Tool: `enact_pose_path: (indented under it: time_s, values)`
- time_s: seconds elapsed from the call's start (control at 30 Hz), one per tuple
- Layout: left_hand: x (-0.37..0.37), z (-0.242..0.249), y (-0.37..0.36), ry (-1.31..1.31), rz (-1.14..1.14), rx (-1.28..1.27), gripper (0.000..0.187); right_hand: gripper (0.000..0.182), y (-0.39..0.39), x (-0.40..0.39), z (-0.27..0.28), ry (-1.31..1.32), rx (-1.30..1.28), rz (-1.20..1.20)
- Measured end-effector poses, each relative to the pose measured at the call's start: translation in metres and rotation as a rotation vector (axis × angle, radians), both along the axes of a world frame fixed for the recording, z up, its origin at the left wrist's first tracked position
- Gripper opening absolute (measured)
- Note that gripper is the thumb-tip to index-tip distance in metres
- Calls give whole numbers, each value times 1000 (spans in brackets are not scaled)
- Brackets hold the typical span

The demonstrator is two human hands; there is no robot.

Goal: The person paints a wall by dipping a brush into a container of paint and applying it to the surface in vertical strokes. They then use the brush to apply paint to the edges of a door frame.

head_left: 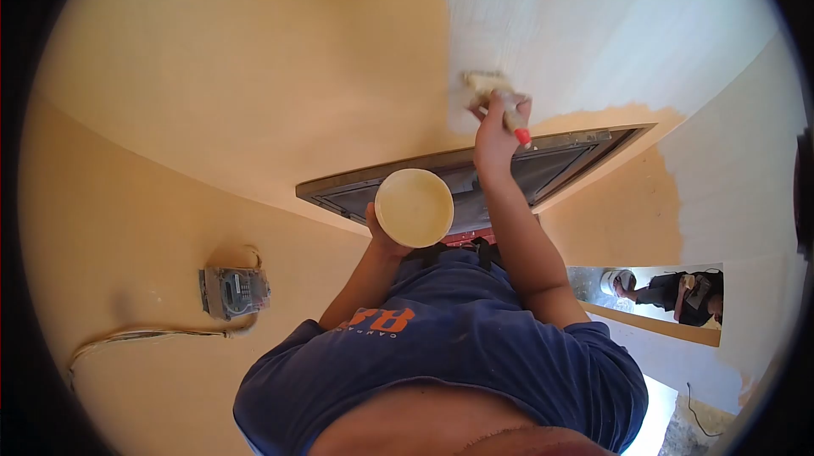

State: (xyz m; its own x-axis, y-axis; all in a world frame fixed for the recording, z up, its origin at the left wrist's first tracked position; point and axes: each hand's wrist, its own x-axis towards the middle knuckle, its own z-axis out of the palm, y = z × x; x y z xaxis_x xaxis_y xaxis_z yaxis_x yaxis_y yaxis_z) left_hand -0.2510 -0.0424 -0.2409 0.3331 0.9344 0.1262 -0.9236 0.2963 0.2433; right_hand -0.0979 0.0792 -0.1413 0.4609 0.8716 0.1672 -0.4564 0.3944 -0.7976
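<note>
My right hand is closed round a paintbrush, whose handle has a red section near its end. The brush head is smeared by motion and lies against the wall, just inside the whitish coat near its border with the orange-tan surface. Lower down, my left hand grips a round tub from its left side. Pale cream paint or a similar liquid shows inside the tub. Most of the left fingers are hidden behind it.
Below the brush, a dark framed panel runs across the wall. An electrical box with loose cables sits at left. Through an opening at right, another person appears beside a white bucket.
</note>
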Motion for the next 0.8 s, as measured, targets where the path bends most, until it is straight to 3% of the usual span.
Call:
enact_pose_path:
  time_s: [0.07, 0.23, 0.33, 0.47, 0.53, 0.6, 0.63, 0.67, 0.73, 0.77, 0.8]
  values:
    - [2, -1, -2, -23, 15, -18, 68, 14, -2, 3, 32, -42, 148, -47]
    - [3, -1, -5, 19, -35, 57, 79, 13, 3, 3, 4, -336, 441, -360]
    - [0, -9, -9, 68, -13, 23, 86, 15, -16, 6, -48, -596, 112, -134]
    - [-3, 1, -11, 138, 48, 56, 88, 20, -37, 25, -80, -705, 34, 104]
    - [-8, -3, -5, 140, 45, 72, 87, 28, -38, 54, -62, -1177, 211, -41]
    - [-12, -4, -3, 107, 30, 90, 87, 39, -26, 84, -18, -1204, 85, 55]
    - [-14, -4, -4, 93, 7, 99, 87, 36, -22, 98, 21, -1406, 71, -38]
    - [-16, -4, -6, 84, 8, 92, 87, 32, -22, 107, 71, -1310, 0, 150]
    - [-16, -3, -5, 145, 106, 76, 87, 29, 16, 142, 105, -1648, 292, -185]
    - [-17, -3, -6, 139, 107, 70, 87, 33, 13, 132, 159, -1690, 997, -515]
    - [-17, -4, -5, 110, 105, 81, 87, 33, 16, 132, 186, -1436, 857, -240]
